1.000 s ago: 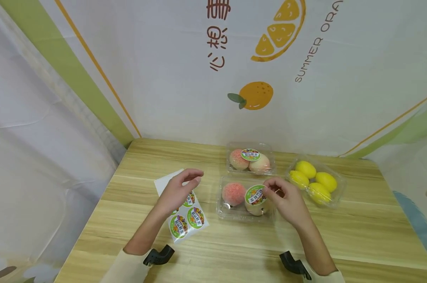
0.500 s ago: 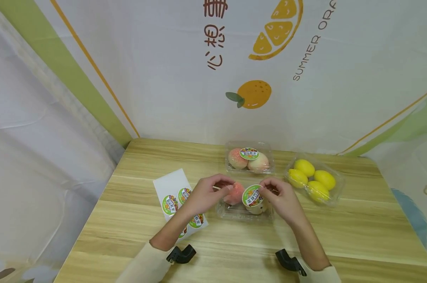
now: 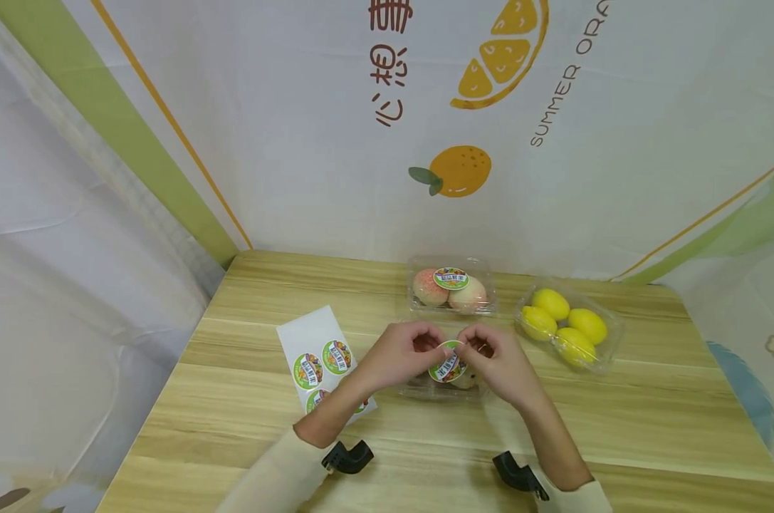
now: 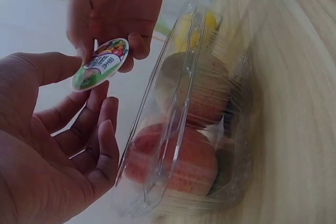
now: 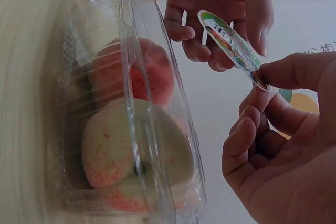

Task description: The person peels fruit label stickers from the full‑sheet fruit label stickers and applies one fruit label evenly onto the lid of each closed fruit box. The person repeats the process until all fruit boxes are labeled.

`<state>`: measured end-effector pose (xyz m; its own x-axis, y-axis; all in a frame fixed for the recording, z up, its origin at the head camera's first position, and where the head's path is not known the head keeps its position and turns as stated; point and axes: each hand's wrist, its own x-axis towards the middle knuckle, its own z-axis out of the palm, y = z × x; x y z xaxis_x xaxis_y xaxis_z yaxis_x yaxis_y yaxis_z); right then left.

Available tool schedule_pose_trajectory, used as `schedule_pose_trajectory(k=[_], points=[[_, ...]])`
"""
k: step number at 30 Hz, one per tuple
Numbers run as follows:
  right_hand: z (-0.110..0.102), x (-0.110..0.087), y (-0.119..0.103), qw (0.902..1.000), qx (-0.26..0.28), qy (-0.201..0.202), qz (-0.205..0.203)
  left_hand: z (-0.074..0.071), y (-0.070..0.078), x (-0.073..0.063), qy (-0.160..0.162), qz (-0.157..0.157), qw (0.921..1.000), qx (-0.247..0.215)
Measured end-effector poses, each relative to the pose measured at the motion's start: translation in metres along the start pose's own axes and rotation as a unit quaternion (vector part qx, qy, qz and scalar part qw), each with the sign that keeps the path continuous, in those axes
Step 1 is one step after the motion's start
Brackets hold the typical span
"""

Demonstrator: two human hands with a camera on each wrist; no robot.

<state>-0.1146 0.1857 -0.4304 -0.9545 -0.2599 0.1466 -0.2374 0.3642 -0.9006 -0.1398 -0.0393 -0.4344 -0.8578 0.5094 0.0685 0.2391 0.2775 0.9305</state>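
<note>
Between both hands is a round green-and-white fruit sticker point(image 3: 448, 365), above a clear clamshell box point(image 4: 184, 103). My right hand point(image 3: 498, 363) pinches its edge between thumb and forefinger, plainest in the right wrist view. My left hand point(image 3: 402, 356) holds the opposite edge, its thumb on top and fingertips underneath. Inside the shut box lie two peaches, a red one point(image 5: 149, 72) and a paler one point(image 5: 115, 150). In the head view the hands and the sticker cover most of this box.
Behind stands another clear box with two peaches and a round sticker point(image 3: 451, 278) on its lid. A box of yellow lemons point(image 3: 587, 326) sits to the right. At left, a white sticker sheet point(image 3: 306, 326) lies partly under the left forearm.
My left hand has come rightward from over the sticker sheet to the sticker and now holds its edge. My right hand has shifted slightly left with the sticker.
</note>
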Motion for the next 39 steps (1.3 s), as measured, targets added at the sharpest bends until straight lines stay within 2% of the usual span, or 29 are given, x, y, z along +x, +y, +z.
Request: schedule_pose_trajectory(k=[12,23,31,34,39], points=[[0.0049,-0.0038,-0.0042,0.999,-0.036,0.024,-0.005,0.0046,0.0023,-0.0043,0.028,0.024,0.999,0.024],[0.0072,-0.005,-0.0058,0.9972,-0.055,0.047,-0.016,0.0058,0.0024,-0.005,0.054,0.023,0.9974,0.042],[0.0086,-0.0034,-0.0051,0.9967,-0.052,0.059,-0.016,0.0056,0.0036,-0.0048,0.061,0.025,0.9973,0.032],[0.0081,-0.0028,-0.0046,0.9967,-0.048,0.062,-0.023,0.0056,0.0035,-0.0049,0.064,0.017,0.9977,0.017],[0.0069,-0.0029,-0.0035,0.9976,-0.034,0.057,-0.022,0.006,0.0046,-0.0045,0.077,-0.012,0.9951,-0.062]])
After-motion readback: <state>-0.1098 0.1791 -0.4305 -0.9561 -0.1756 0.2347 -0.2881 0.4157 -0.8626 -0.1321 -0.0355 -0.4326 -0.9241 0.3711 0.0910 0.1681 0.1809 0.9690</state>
